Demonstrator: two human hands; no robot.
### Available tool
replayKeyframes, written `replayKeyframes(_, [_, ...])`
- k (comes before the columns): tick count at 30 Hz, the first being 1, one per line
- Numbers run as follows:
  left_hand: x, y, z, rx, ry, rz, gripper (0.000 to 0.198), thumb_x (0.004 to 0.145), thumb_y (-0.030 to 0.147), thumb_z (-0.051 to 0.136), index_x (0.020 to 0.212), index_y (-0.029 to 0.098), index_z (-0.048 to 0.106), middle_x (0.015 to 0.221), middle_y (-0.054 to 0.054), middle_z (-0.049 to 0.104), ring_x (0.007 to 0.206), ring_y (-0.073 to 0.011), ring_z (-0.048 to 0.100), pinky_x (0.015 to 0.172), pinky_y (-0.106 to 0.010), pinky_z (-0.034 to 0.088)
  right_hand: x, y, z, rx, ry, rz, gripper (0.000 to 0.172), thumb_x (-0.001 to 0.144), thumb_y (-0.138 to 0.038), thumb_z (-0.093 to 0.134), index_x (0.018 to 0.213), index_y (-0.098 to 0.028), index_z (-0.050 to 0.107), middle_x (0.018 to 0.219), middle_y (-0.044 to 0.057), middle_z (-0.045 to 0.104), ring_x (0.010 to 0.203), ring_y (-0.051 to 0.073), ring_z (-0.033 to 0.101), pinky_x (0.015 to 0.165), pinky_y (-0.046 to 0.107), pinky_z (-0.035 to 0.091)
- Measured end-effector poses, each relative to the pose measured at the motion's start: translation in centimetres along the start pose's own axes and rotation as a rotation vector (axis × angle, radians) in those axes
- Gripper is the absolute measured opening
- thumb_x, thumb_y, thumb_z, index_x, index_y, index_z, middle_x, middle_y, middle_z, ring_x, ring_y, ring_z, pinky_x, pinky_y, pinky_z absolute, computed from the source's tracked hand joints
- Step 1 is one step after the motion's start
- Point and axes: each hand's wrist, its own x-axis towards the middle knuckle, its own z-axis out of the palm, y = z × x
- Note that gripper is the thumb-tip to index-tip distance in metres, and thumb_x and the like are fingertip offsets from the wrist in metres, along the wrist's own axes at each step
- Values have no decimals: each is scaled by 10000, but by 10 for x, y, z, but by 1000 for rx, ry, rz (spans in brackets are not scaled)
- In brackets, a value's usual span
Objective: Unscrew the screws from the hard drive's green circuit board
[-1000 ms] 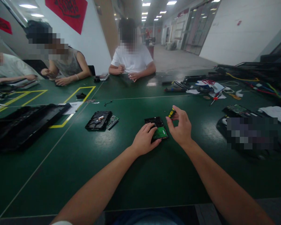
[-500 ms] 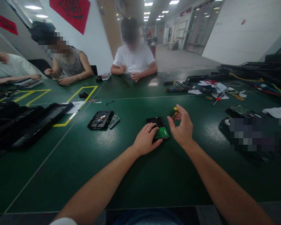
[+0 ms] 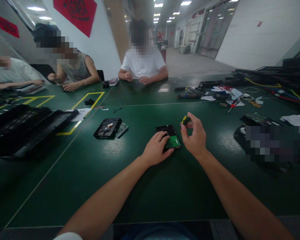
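Noted right hand (image 3: 195, 138) pinching yellow-black screwdriver (image 3: 185, 120), left hand (image 3: 155, 151) fingers flat, uncurled, on hard drive (image 3: 166, 129); risks slipping from light pinch, gouging green circuit board (image 3: 173, 142) under left fingertips.

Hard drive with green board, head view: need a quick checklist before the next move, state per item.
1. Left hand steadying the black hard drive with green circuit board: ok, fingers rest on top.
2. Right hand grip on the yellow-and-black screwdriver: ok, pinched at the fingertips.
3. Screwdriver tip seated in a screw: cannot tell, tip hidden.
4. Drive lying flat on the green table: ok.
5. Second black hard drive clear of both hands: ok, it lies apart to the left.
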Motion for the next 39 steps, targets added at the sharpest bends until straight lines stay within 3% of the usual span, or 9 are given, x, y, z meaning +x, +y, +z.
replayKeyframes(3, [0, 1, -1, -5, -6, -8, 616, 958, 518, 677, 1443, 151, 575, 1554, -186, 534, 1491, -357, 468, 1268, -540, 402, -1, 1, 2, 18, -6, 10, 612, 1020, -294, 615, 1589, -290, 389, 1356, 128, 633, 926, 228, 712, 848, 451, 665])
replayKeyframes(7, [1, 1, -2, -15, -14, -15, 603, 958, 508, 679, 1440, 159, 573, 1561, -184, 531, 1493, -360, 466, 1267, -555, 399, 2, 0, 1, 22, 10, -16, 573, 992, -334, 680, 1524, -295, 469, 1298, 117, 610, 1001, 247, 680, 771, 412, 664])
replayKeyframes(13, [1, 1, -2, -23, -10, -11, 601, 963, 512, 677, 1446, 172, 567, 1574, -171, 523, 1503, -356, 458, 1266, -568, 400, 1, 1, 0, -6, 17, 6, 567, 1010, -304, 639, 1545, -290, 451, 1284, 121, 623, 881, 223, 678, 826, 463, 654])
replayKeyframes(17, [0, 1, -2, -27, -8, -12, 600, 961, 506, 680, 1454, 184, 561, 1579, -166, 518, 1506, -355, 456, 1263, -574, 401, 1, 0, 1, -9, 0, 11, 611, 1021, -287, 592, 1597, -265, 388, 1325, 148, 629, 918, 241, 689, 857, 484, 653])
replayKeyframes(23, [0, 1, -1, -25, -9, -16, 605, 956, 505, 686, 1451, 177, 565, 1569, -170, 524, 1504, -361, 455, 1264, -575, 399, 4, -4, 0, 11, 14, -23, 551, 991, -320, 672, 1511, -291, 489, 1261, 123, 592, 1002, 255, 654, 751, 431, 665])
replayKeyframes(31, [0, 3, -4, -17, -12, -11, 599, 968, 513, 668, 1443, 163, 564, 1563, -182, 526, 1500, -359, 459, 1264, -563, 405, 1, -5, 3, 5, 30, -26, 631, 1003, -262, 615, 1594, -276, 394, 1345, 150, 585, 988, 252, 661, 790, 453, 665])
replayKeyframes(36, [0, 1, -2, -18, -5, -5, 601, 958, 509, 677, 1436, 160, 570, 1558, -183, 529, 1492, -363, 469, 1265, -565, 406, 5, -6, 6, 3, 45, -33, 572, 985, -322, 687, 1521, -307, 487, 1220, 112, 594, 1009, 259, 631, 760, 431, 659])
replayKeyframes(39, [0, 0, -1, -21, -3, -1, 596, 949, 501, 690, 1439, 183, 571, 1562, -171, 526, 1491, -362, 471, 1261, -571, 411, 6, -6, 8, -5, 29, -9, 557, 1019, -311, 630, 1550, -327, 461, 1224, 103, 601, 977, 246, 644, 809, 452, 654])
